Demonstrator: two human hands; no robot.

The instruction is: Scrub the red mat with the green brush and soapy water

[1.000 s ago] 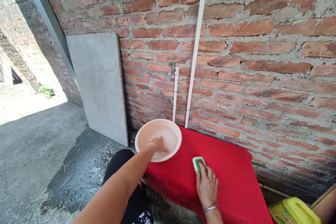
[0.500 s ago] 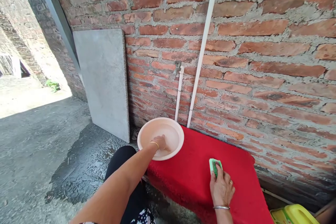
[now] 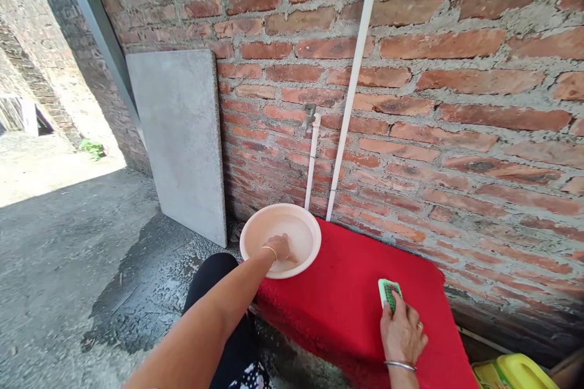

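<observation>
My left hand is inside a pale pink basin, dipped in cloudy water. Its fingers reach down apart, partly under the surface, and I see nothing held in them. My right hand is closed around a small green scrubbing brush and holds it against the red cloth. The fingers cover the brush's near end. This cloth is spread over a low surface and hangs down at the front. The basin stands at the cloth's far left end.
Behind the cloth rises a brick wall with a tap and a tall white pipe. A grey slab leans there on the left, above wet concrete. A yellow jug stands at lower right.
My right hand has slid with the scrubbing brush a little to the right and nearer across the red cloth. My left hand stays in the basin.
</observation>
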